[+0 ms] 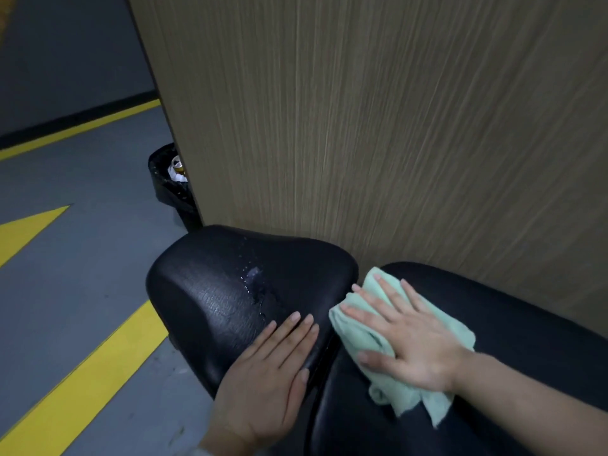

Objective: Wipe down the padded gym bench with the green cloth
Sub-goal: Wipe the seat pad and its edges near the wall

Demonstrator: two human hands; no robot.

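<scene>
The black padded gym bench has two pads: a seat pad [214,291] on the left, with wet droplets near its middle, and a longer back pad [513,327] on the right. My left hand [268,373] lies flat with straight fingers on the near edge of the seat pad. My right hand [408,337] presses flat with spread fingers on the pale green cloth [371,343]. The cloth lies crumpled on the left end of the back pad, at the gap between the two pads.
A wood-grain panel wall [378,126] rises right behind the bench. A black bin with a liner and rubbish [171,182] stands at the panel's left edge. Grey floor with yellow stripes [85,366] spreads to the left.
</scene>
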